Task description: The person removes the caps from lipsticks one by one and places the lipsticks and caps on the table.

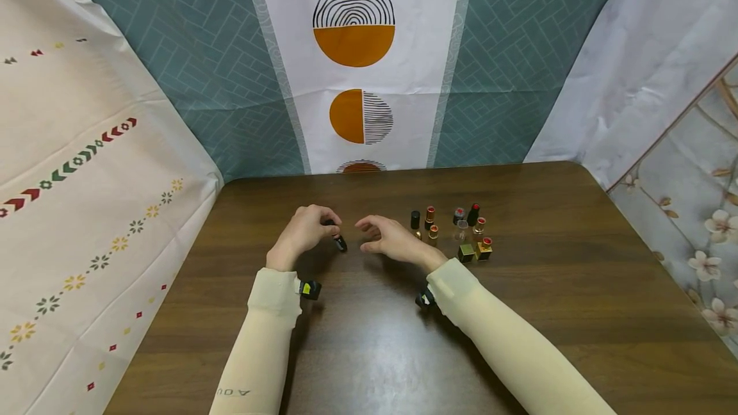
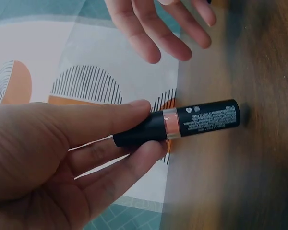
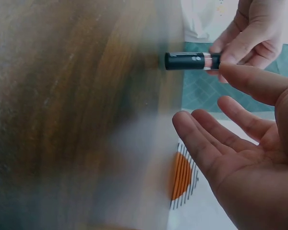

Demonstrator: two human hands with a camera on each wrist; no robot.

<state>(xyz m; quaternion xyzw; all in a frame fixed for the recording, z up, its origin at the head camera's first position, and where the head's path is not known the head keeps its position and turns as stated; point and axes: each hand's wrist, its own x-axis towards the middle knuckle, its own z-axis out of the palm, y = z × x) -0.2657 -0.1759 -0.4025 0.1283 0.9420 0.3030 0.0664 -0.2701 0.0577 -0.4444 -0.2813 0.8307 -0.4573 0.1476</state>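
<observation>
My left hand pinches a black lipstick tube by one end, between thumb and fingers. A pinkish band shows at the tube's middle, and fine white print covers its lower part. In the left wrist view the free end points toward the table; whether it touches the wood I cannot tell. Facing it across a small gap is my right hand, its fingers loosely bent and holding nothing. From the right wrist view, the right thumb appears near the tube in line of sight.
Right of my right hand stand several lipsticks, among them a black-capped one, a gold one with a red top and a square gold one. The brown wooden table ends at a patterned cloth behind.
</observation>
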